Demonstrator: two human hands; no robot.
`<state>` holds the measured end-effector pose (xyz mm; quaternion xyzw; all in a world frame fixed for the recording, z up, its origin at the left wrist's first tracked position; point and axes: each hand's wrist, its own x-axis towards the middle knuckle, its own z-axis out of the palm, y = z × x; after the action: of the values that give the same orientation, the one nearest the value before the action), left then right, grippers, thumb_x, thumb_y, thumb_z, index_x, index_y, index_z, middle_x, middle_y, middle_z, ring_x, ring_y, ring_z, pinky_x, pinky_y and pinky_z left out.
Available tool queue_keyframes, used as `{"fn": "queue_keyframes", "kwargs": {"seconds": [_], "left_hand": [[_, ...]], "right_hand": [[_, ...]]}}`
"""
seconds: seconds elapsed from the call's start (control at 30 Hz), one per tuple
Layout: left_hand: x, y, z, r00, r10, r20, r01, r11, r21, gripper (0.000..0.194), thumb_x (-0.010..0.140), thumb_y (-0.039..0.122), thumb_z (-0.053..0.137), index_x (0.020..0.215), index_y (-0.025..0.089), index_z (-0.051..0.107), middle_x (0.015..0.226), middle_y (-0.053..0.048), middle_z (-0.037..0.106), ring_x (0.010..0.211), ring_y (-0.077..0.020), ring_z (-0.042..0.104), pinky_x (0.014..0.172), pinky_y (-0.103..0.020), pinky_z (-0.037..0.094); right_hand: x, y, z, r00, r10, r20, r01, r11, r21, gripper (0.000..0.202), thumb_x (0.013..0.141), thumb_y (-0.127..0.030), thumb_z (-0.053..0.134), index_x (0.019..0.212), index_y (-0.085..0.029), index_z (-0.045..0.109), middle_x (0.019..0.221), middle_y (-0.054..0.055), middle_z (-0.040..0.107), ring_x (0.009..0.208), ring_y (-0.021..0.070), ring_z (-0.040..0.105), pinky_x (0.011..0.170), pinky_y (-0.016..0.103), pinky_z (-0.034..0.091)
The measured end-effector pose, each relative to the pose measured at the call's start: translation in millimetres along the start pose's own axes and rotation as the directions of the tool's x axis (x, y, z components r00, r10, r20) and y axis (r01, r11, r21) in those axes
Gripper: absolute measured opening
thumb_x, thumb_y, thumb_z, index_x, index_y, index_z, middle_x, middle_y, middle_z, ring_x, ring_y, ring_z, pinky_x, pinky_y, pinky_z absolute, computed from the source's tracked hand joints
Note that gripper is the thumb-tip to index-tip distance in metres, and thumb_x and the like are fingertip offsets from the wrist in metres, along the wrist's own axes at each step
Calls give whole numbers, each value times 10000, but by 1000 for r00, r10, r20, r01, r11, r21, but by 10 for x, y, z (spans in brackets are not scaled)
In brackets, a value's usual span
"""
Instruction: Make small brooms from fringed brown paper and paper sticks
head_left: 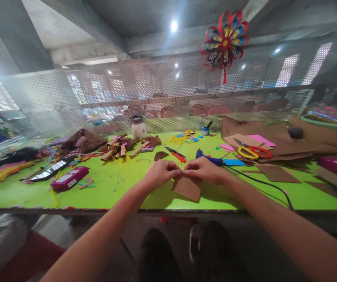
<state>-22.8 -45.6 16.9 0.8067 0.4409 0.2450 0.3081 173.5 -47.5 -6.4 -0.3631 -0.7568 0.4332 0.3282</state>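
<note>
Head view: hands (182, 171) pinch brown paper piece (187, 188).

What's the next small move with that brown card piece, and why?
Probably press the fold flat along the top edge. Both hands, left and right, pinch the brown card at its upper edge, fingertips meeting, while the rest hangs loose above the green table.

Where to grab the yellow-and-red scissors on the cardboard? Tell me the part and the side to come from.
Take the scissors by the handle loops, yellow on the left and red on the right, coming from the near side. They lie flat on the cardboard with the blades pointing away and left, so the loops face the person. The right hand is nearer; both hands now pinch a brown paper piece.
</note>
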Motion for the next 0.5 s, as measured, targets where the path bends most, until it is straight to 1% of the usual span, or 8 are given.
{"fn": "queue_keyframes", "kwargs": {"seconds": [0.07, 0.13, 0.2, 0.23, 0.3, 0.37, 0.43, 0.5], "left_hand": [[-20, -67, 20, 1000, 10, 0, -10, 999, 32, 228, 721, 341, 577, 733, 148, 699, 666, -17, 654, 629, -132, 546, 597, -229, 395], [-65, -133, 28, 1000, -5, -26, 6, 999, 33, 209, 714, 313, 576, 708, 150, 707, 634, -11, 651, 625, -143, 552, 643, -253, 416], [-126, -185, 32, 996, -28, -83, 31, 999, 42, 200, 712, 294, 576, 650, 154, 705, 572, -3, 633, 644, -158, 558, 762, -298, 424], [-158, -204, 33, 994, -30, -109, 36, 998, 57, 205, 714, 285, 574, 611, 158, 698, 539, 1, 619, 663, -167, 561, 839, -324, 404], [-213, -225, 35, 991, -2, -131, 16, 994, 104, 223, 719, 257, 566, 550, 168, 680, 506, 5, 603, 699, -178, 562, 965, -365, 324], [-244, -223, 31, 993, 45, -110, -26, 985, 171, 222, 722, 230, 558, 546, 178, 683, 537, 4, 619, 703, -176, 559, 1014, -380, 269], [-245, -208, 23, 994, 81, -70, -60, 962, 265, 201, 725, 228, 557, 599, 183, 706, 588, -8, 637, 691, -172, 555, 1006, -385, 274], [-217, -195, 17, 996, 86, -36, -67, 929, 363, 195, 734, 256, 560, 676, 180, 730, 626, -30, 648, 709, -182, 554, 977, -388, 294]], "right_hand": [[6, 13, 20, 1000, -10, 25, 12, 998, -66, 277, 735, -389, 617, 739, -112, 631, 614, 1, 559, 565, 86, 455, 525, 212, 348], [9, 21, 42, 999, -17, 44, 22, 995, -102, 228, 723, -338, 623, 753, -113, 641, 646, 15, 593, 583, 95, 481, 548, 219, 376], [11, 24, 62, 998, -8, 63, 17, 991, -133, 203, 721, -308, 617, 745, -109, 646, 626, 21, 601, 571, 103, 494, 544, 224, 385], [13, 27, 70, 998, -2, 69, 13, 988, -153, 195, 722, -298, 609, 732, -107, 647, 606, 22, 599, 561, 107, 497, 536, 226, 385], [19, 37, 83, 998, -3, 70, 18, 978, -208, 188, 726, -282, 592, 700, -105, 650, 583, 26, 598, 553, 114, 505, 532, 230, 386], [27, 51, 96, 998, -18, 64, 36, 961, -276, 181, 726, -268, 583, 686, -107, 656, 598, 30, 610, 566, 119, 514, 545, 233, 389], [32, 61, 110, 997, -33, 66, 54, 938, -342, 175, 734, -255, 573, 694, -110, 661, 617, 31, 617, 582, 121, 518, 558, 233, 389], [30, 64, 123, 996, -51, 75, 77, 911, -405, 166, 749, -235, 559, 713, -109, 661, 632, 32, 617, 594, 121, 517, 566, 231, 385]]}}
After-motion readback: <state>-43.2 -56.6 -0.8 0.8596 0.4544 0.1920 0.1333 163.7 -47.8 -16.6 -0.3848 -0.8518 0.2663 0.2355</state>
